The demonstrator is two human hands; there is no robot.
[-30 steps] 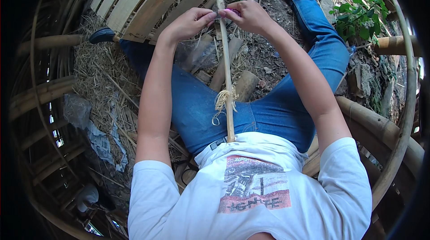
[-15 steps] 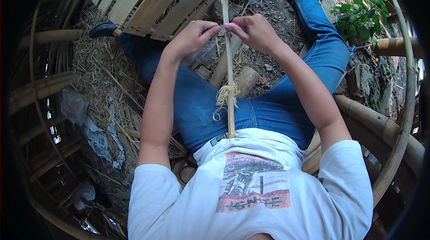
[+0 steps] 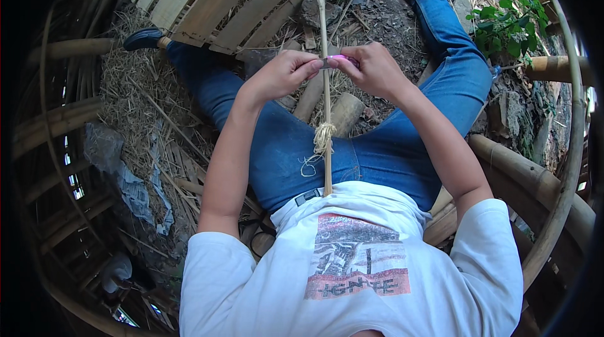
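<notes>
A long pale wooden or bamboo stick [image 3: 326, 101] runs from my waist, between my thighs, out past the upper edge of the view. Across it lies a small knife with a pink handle [image 3: 344, 58]. My right hand [image 3: 375, 73] is closed round that handle, to the right of the stick. From the left side, my left hand [image 3: 284, 78] pinches the other end of the blade, whose tip the fingers hide. Curly pale shavings [image 3: 323, 138] cling to the stick near my lap.
A slatted wooden pallet [image 3: 207, 6] leans ahead at the left, by my foot. Cut bamboo pieces [image 3: 348, 113] lie between my legs. Thick bamboo poles [image 3: 528, 170] flank me on the right, with a green plant [image 3: 506, 25] beyond. Dry straw [image 3: 135, 79] covers ground at left.
Both hands and the knife have slid along the stick toward my body, shifting slightly right. The stick's far end has swung a little right, and the shavings have moved slightly.
</notes>
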